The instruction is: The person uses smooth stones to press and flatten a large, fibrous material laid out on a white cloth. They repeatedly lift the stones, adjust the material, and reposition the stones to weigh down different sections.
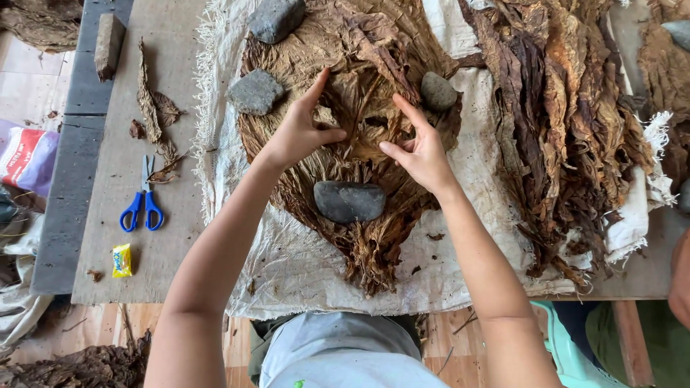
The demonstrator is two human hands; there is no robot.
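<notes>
Fingers of my left hand (pixel 298 133) and right hand (pixel 422 154) spread flat, gripping nothing, pressing the brown dried tobacco leaf pile (pixel 352 108) lying mid-desk on white woven sacking (pixel 287 266), beyond a grey oval stone (pixel 349 201).

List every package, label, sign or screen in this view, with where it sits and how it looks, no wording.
Small yellow wrapper: on the wooden board near its front left corner, below the blue scissors; small, crinkled, rectangular, yellow with blue marks.
Printed bag: at the left edge, off the board; soft, bulging, red and white with lilac.
No signs or screens.
</notes>
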